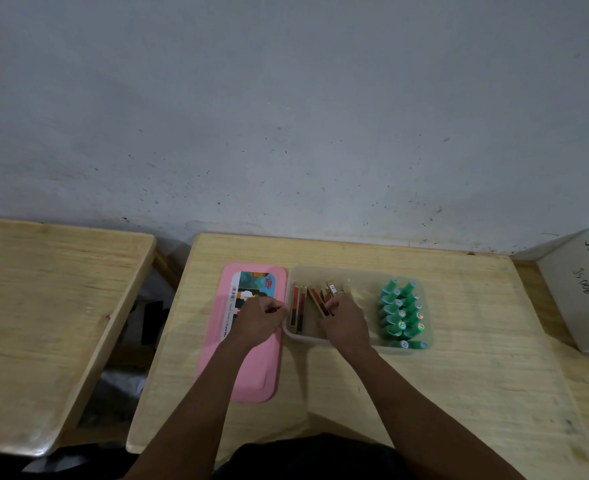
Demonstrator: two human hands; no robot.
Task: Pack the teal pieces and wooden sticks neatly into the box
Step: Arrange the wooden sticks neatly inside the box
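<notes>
A translucent box [362, 271] stands on the wooden table [459, 358]. Several teal pieces [402, 313] are lined up in two rows in its right part. Several wooden sticks [298, 308] with red and dark faces lie in its left part, some straight, some askew. My right hand [345, 323] reaches into the box with its fingertips on the askew sticks near the middle. My left hand [258, 318] hovers over the pink lid at the box's left wall, its fingers curled; whether it holds anything is hidden.
A pink lid [248, 368] with a printed label lies flat to the left of the box. A white carton [584, 289] with handwriting sits at the right edge. A second wooden table [44, 323] stands to the left across a gap. A wall rises behind.
</notes>
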